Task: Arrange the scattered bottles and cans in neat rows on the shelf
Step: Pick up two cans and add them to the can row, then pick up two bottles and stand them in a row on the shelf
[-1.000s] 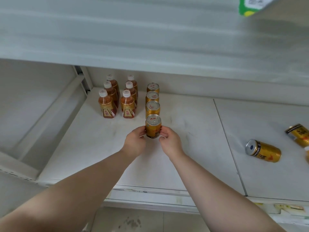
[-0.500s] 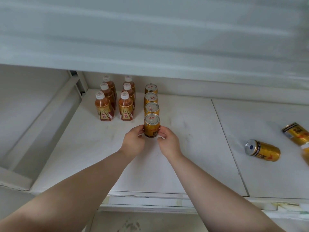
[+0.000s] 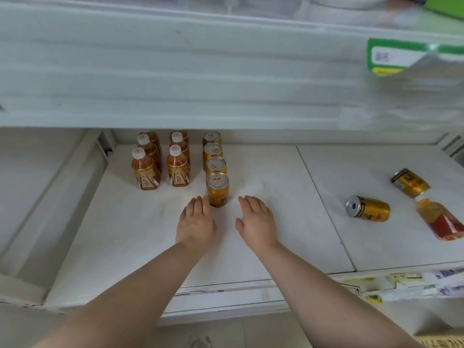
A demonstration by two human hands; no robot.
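On the white shelf point(image 3: 263, 247) several gold cans stand in one column; the front can point(image 3: 217, 189) is nearest me. Left of them two rows of amber bottles point(image 3: 160, 164) with white caps stand upright. My left hand point(image 3: 195, 223) lies flat just left of and below the front can, fingers straight, its fingertips close to the can's base. My right hand point(image 3: 256, 222) is open to the right of the can, apart from it. On the right shelf panel two gold cans, one nearer point(image 3: 368, 210) and one farther point(image 3: 410, 182), lie on their sides, with a lying bottle point(image 3: 440, 219) beside them.
The upper shelf's front lip point(image 3: 200, 71) overhangs the back of the rows. A green price tag point(image 3: 391, 57) hangs at the upper right. A slanted bracket point(image 3: 50, 197) bounds the shelf's left side. Label strips point(image 3: 401, 285) run along the front edge at right.
Both hands have let go of the front can and drawn back toward me, fingers now spread open. The can stays standing at the front of its column.
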